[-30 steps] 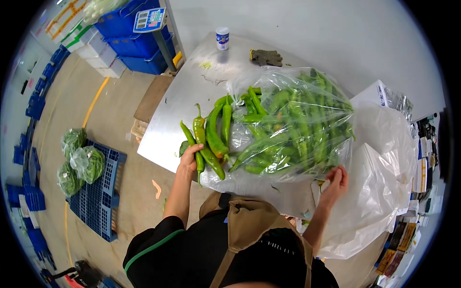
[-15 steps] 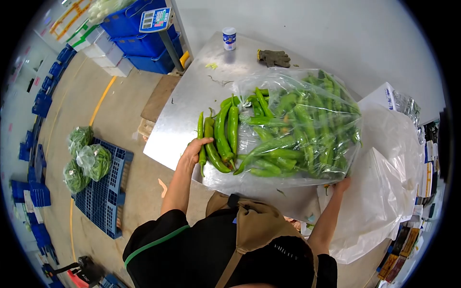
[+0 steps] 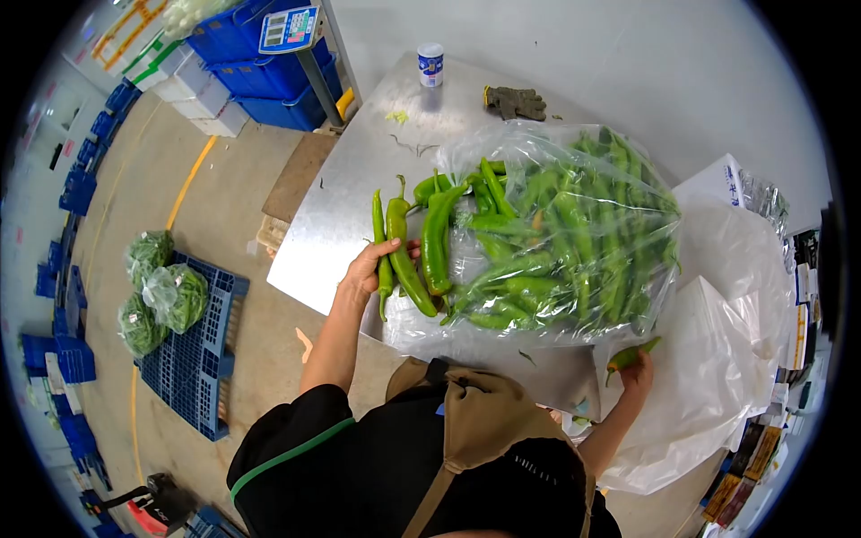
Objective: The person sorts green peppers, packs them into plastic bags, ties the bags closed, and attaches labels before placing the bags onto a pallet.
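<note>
My left hand (image 3: pixel 369 265) is closed around long green peppers (image 3: pixel 400 260) at the left of the steel table, thumb on top and fingertips showing behind them. Just right of it, more loose peppers (image 3: pixel 437 238) lie by the mouth of a clear plastic bag (image 3: pixel 668 193). Many green peppers (image 3: pixel 574 233) fill that bag, which lies on its side. My right hand (image 3: pixel 638 375) grips a single green pepper (image 3: pixel 631 355) beyond the bag's lower right edge, close to a white plastic sheet (image 3: pixel 708 359).
On the steel table (image 3: pixel 336 215) stand a white-and-blue can (image 3: pixel 430 65) and a dark work glove (image 3: pixel 516 103). A scale display (image 3: pixel 289 30) rises before blue crates (image 3: pixel 278 81) at upper left. Bagged green vegetables (image 3: pixel 184 300) sit on a blue pallet (image 3: pixel 184 368) on the floor.
My right hand has moved down, out from beside the bag, and its pepper now shows fully. My left hand has risen slightly, shifting the peppers it holds apart from the others.
</note>
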Available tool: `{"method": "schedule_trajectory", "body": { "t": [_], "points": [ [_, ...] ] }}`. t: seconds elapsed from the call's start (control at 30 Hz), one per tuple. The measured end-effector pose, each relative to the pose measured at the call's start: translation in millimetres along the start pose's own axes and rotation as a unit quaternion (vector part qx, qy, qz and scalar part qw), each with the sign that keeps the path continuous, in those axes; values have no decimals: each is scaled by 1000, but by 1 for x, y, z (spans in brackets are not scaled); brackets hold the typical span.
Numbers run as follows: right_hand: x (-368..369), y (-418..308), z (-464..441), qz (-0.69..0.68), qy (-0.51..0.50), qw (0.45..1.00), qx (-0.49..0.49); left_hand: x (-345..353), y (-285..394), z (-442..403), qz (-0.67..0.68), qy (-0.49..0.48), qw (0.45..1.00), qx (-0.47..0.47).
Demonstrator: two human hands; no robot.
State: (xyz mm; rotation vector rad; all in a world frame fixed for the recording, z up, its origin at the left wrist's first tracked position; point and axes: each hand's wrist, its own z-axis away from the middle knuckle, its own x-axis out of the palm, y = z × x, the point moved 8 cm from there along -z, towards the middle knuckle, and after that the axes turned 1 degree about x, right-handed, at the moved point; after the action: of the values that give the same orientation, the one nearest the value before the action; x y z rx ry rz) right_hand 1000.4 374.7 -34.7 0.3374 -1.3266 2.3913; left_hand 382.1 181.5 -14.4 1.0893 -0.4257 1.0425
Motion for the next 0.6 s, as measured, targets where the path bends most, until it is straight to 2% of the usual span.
{"method": "schedule_trajectory", "body": {
  "t": [0.07,0.17,0.2,0.3,0.4,0.43,0.47,0.6],
  "points": [
    [53,-16,58,-64,-25,997,-47,15,-5,3,72,-43,996,-6],
    [86,-43,95,-151,-216,956,-127,50,-10,5,134,-151,979,-19],
    [104,-47,114,-150,-249,946,-143,58,-13,5,123,-173,977,-16],
    [177,-30,157,-136,-383,910,-88,91,-21,5,113,-253,961,-23],
    [238,13,162,-83,-295,952,1,112,-28,6,133,-274,952,-38],
    [271,26,163,-169,-378,909,56,120,-31,9,151,-279,947,-48],
    [292,34,165,-130,-399,905,70,127,-32,12,141,-265,952,-55],
    [351,66,166,-186,-445,862,160,160,-32,28,61,-265,962,-33]
  ]
}}
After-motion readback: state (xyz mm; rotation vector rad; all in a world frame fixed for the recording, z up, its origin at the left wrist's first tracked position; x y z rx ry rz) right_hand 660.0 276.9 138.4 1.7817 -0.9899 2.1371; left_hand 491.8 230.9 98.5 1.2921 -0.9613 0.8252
